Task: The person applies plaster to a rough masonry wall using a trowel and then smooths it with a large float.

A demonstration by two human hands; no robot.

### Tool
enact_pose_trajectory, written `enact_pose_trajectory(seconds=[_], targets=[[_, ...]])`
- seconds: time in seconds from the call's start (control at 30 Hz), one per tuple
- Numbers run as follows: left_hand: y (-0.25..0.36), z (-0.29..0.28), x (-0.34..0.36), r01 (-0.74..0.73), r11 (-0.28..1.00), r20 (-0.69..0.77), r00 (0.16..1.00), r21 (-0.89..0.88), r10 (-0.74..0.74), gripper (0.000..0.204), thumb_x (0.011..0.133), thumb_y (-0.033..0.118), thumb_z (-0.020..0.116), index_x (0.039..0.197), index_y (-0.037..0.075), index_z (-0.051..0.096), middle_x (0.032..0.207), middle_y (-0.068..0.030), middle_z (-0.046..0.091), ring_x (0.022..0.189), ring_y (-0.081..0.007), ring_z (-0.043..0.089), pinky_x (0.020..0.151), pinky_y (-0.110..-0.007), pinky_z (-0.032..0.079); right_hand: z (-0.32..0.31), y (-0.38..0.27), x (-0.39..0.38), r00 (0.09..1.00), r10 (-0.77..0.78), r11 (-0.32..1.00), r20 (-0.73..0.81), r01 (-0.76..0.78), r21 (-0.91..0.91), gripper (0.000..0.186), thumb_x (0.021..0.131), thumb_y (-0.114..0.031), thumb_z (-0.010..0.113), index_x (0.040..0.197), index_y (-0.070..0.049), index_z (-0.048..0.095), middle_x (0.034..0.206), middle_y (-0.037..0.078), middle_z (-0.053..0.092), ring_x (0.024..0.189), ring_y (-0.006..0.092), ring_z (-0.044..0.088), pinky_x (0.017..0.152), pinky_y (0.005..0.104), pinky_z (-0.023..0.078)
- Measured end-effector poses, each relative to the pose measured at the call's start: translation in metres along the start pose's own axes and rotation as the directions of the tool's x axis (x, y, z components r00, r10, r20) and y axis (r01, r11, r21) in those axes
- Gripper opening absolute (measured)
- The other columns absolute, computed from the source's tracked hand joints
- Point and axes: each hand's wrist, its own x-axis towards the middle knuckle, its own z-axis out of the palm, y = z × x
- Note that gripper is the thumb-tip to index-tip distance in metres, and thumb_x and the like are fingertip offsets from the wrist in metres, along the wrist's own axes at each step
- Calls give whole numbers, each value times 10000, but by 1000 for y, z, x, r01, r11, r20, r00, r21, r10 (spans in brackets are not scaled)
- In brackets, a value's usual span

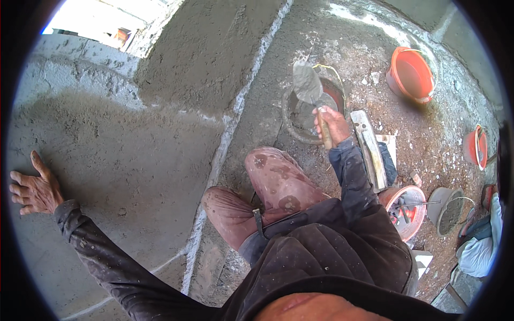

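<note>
Where mortar (307, 81) clings, trowel (324, 132) looks grey.

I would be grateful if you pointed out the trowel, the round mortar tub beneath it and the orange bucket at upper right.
Trowel (308, 85): head view, on its blade.
Round mortar tub (289, 123): head view, on its lower-left rim.
Orange bucket (411, 56): head view, on its inner wall.

I find my trowel (310, 92) handle (324, 132) matt wood; wall (134, 144) matt, gritty; orange bucket (394, 83) smooth plastic; my sleeve (354, 168) matt cloth.
</note>
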Motion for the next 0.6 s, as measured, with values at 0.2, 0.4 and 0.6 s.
enact_pose_trajectory(seconds=[0.2, 0.4, 0.6], targets=[[3, 3, 0, -7, 998, 15, 1000, 64, 6, 1053, 926, 918, 307, 1635, 141, 359, 1663, -256, 351, 1553, -485, 280, 1184, -757, 190, -5, -72, 59, 601, -526, 827, -601, 525, -199, 322, 1037, -102, 621, 1303, -10, 465, 991, 105, 604, 743, 141, 649, 558, 264, 556], [1, -2, -1, -1, 998, 23, 1000, 60, 0, 1053, 931, 912, 312, 1655, 147, 331, 1686, -246, 310, 1572, -469, 245, 1213, -735, 169, 102, -44, 123, 707, -558, 675, -435, 81, -734, 362, 984, -150, 639, 1288, -36, 478, 1070, 224, 647, 947, 331, 703, 795, 501, 596], [1, 3, -2, 15, 999, 18, 1000, 41, -16, 1041, 934, 909, 306, 1655, 158, 336, 1683, -245, 318, 1571, -461, 254, 1221, -721, 159, 156, -11, 0, 883, -202, 865, 423, 363, -345, 347, 996, -238, 686, 1256, -51, 551, 982, 147, 663, 890, 295, 696, 802, 415, 539]])
